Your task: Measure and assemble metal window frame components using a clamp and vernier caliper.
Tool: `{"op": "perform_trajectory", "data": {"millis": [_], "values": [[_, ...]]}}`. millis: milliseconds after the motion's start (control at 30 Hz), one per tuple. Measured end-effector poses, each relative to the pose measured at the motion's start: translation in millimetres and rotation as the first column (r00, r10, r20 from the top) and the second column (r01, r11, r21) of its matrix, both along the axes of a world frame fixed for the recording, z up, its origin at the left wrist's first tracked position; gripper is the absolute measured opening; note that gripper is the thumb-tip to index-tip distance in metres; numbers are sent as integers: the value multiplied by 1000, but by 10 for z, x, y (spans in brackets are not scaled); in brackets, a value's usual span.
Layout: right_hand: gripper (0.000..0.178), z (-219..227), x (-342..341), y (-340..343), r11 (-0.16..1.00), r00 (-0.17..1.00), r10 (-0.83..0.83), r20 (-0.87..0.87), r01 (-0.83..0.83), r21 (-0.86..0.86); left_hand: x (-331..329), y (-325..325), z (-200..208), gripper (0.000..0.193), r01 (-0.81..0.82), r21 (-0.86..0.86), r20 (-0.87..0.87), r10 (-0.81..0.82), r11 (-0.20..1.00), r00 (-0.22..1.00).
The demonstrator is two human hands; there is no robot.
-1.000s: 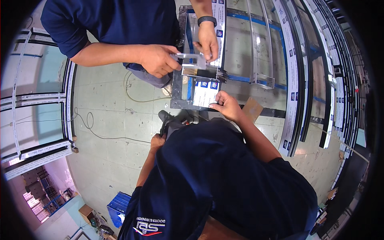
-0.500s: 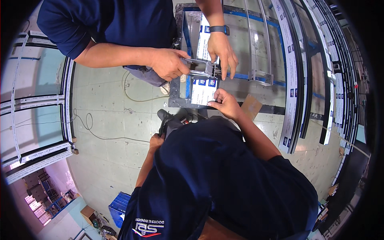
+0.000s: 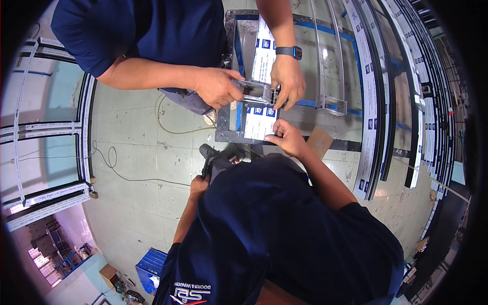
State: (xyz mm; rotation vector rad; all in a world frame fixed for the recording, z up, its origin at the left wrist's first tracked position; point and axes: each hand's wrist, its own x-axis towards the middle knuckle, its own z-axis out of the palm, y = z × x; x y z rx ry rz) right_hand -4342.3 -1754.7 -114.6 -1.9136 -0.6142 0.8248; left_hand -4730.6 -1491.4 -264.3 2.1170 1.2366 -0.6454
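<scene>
My right hand point(image 3: 288, 138) pinches the near corner of a film-wrapped profile point(image 3: 260, 125), white with blue printed patches, lying across a dark work frame point(image 3: 229, 136). Low at my left side, my left hand point(image 3: 199, 186) is closed round a dark, slim object point(image 3: 207, 165) whose kind I cannot make out. Across from me, a co-worker's hand point(image 3: 219, 87) grips a short grey metal channel piece point(image 3: 255, 91) set over the profile. The co-worker's other hand point(image 3: 288, 81), with a watch on its wrist, has its fingers at that piece's right end.
Long film-wrapped profiles point(image 3: 370, 127) stand in rows on the right. A thin metal channel point(image 3: 333, 105) and a brown cardboard piece point(image 3: 319, 142) lie by the work frame. Window frames point(image 3: 40, 124) are at left. A cable point(image 3: 137, 179) crosses the floor; a blue crate point(image 3: 151, 264) stands lower left.
The view has shifted slightly. The co-worker's watch-side fingers have curled in closer to the end of the channel piece. My right hand keeps its pinch on the profile.
</scene>
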Motion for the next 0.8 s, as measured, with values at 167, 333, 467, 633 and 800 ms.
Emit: {"op": "perform_trajectory", "data": {"millis": [167, 333, 467, 633, 800], "values": [[36, -19, 4, 0, 1000, 1000, 5, -18, -5, 23, -18, 2, -9, 67, -42, -2, -21, 42, 999, 999], [37, -3, 16, 0, 1000, 999, 1, -37, 0, 29, -34, 24, -20, 66, -28, 1, -5, 28, 1000, 1000], [36, 22, 3, -4, 999, 1000, 13, -20, -13, 30, 4, 9, 29, 67, -29, -7, 8, 29, 1000, 1000], [36, -4, 3, -17, 999, 1000, 8, -16, -8, 48, -22, 21, -21, 68, -30, 18, -8, 30, 999, 1000], [36, -15, 6, 2, 997, 1000, 9, -21, -7, 72, -60, 46, -74, 70, -26, 17, -11, 26, 1000, 1000]]}}
